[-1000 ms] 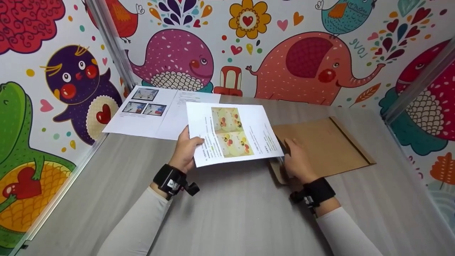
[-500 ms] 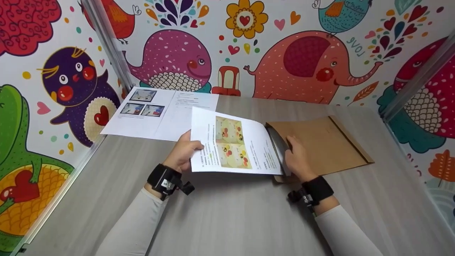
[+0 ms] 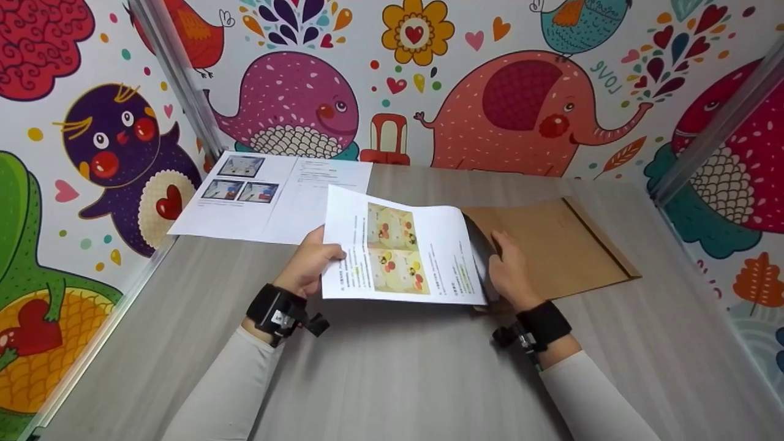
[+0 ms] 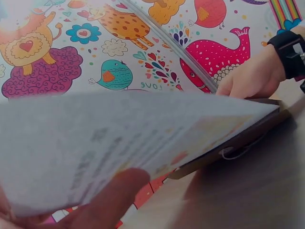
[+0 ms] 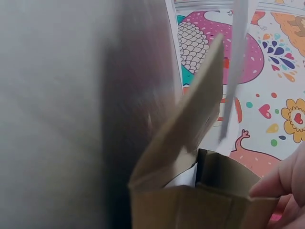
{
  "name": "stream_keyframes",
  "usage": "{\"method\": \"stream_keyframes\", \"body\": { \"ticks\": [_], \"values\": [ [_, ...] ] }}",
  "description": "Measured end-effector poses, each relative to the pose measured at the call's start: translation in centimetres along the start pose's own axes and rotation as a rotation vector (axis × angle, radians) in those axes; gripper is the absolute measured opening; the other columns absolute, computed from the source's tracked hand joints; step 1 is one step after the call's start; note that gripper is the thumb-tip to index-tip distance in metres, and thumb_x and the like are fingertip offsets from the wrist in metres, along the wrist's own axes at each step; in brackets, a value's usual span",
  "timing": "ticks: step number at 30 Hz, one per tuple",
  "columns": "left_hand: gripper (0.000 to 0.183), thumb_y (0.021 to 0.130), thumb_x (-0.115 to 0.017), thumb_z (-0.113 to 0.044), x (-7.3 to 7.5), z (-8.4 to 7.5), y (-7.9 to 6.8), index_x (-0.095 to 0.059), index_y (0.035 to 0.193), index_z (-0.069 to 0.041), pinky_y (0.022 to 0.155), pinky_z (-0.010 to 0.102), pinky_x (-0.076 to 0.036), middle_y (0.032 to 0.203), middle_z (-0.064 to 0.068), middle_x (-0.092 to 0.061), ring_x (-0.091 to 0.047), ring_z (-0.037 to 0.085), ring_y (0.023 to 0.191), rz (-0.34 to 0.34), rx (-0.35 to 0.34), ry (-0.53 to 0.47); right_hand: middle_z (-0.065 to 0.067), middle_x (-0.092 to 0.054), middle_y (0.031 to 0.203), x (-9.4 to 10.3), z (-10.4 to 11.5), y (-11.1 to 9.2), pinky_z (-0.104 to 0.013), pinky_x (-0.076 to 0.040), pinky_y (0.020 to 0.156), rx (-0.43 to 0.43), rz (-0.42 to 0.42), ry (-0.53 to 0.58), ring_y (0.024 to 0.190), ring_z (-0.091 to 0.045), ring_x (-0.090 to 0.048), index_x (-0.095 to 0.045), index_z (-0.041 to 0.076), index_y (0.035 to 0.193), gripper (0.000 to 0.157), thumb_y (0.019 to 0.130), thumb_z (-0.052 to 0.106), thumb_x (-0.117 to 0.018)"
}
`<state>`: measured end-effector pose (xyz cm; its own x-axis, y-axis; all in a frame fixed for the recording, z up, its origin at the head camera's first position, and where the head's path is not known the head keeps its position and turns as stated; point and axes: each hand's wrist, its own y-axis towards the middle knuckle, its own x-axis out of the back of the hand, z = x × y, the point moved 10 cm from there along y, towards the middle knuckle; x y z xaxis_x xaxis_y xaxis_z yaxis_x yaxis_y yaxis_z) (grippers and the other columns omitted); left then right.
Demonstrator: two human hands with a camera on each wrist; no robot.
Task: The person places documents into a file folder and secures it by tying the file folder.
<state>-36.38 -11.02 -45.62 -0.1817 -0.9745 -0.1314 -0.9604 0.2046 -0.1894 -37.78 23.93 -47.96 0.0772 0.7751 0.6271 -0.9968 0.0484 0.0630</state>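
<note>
In the head view my left hand (image 3: 308, 262) pinches the left edge of a printed sheet of paper (image 3: 438, 236), thumb on top. The sheet carries text and yellowish pictures, and its right side bends down. My right hand (image 3: 513, 271) grips the left edge of a brown kraft paper envelope (image 3: 569, 242) at its mouth. The sheet's right edge is at that mouth; how far it reaches inside is hidden. In the right wrist view the envelope (image 5: 205, 207) gapes, with something white inside and the right hand's fingers (image 5: 281, 179) on its rim.
Other printed papers (image 3: 245, 214) lie flat at the table's back left. Behind them stands a wall (image 3: 404, 86) with cartoon animals, and metal posts (image 3: 184, 73) rise at the corners. Bare grey tabletop (image 3: 392, 373) stretches in front of the hands.
The left hand has lowered the sheet towards the person, and its right side now bends at the envelope's mouth instead of lying flat over it. The right hand keeps its grip; the mouth gapes more.
</note>
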Motion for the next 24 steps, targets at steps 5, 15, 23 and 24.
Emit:
{"method": "stream_keyframes", "body": {
  "ticks": [5,15,23,24],
  "values": [
    [0.064,0.085,-0.044,0.01,0.2,0.0,-0.2,-0.036,0.147,-0.003,0.083,0.044,-0.061,0.129,0.023,-0.06,-0.073,0.028,0.099,0.02,0.008,-0.01,-0.027,-0.022,0.163,0.1,-0.1,0.0,-0.053,-0.016,0.126,-0.009,0.007,0.02,0.154,-0.04,-0.016,-0.03,-0.006,0.153,0.056,0.098,0.001,-0.034],
    [0.063,0.087,-0.042,0.009,-0.6,1.2,0.6,-0.035,0.149,-0.005,0.084,0.044,-0.061,0.13,0.022,-0.06,-0.072,0.028,0.102,0.043,0.01,-0.023,-0.029,-0.026,0.161,0.3,0.3,-0.3,-0.053,-0.019,0.125,0.021,-0.005,0.027,0.152,-0.041,-0.019,-0.032,-0.006,0.152,0.055,0.098,0.001,-0.034],
    [0.066,0.086,-0.043,0.01,-0.5,2.0,1.2,-0.035,0.15,-0.007,0.083,0.04,-0.061,0.131,0.021,-0.059,-0.071,0.025,0.1,0.004,0.001,-0.033,-0.026,-0.028,0.161,0.1,0.4,-0.4,-0.052,-0.019,0.125,0.002,0.009,0.013,0.152,-0.04,-0.021,-0.033,-0.004,0.152,0.054,0.098,0.003,-0.036],
    [0.066,0.086,-0.043,0.01,-0.4,1.9,1.3,-0.035,0.15,-0.007,0.083,0.039,-0.061,0.131,0.021,-0.058,-0.071,0.025,0.1,-0.002,-0.006,-0.036,-0.026,-0.028,0.161,0.1,0.5,-0.4,-0.053,-0.019,0.125,0.003,0.012,0.014,0.152,-0.04,-0.021,-0.033,-0.004,0.152,0.054,0.098,0.002,-0.036]
  ]
}}
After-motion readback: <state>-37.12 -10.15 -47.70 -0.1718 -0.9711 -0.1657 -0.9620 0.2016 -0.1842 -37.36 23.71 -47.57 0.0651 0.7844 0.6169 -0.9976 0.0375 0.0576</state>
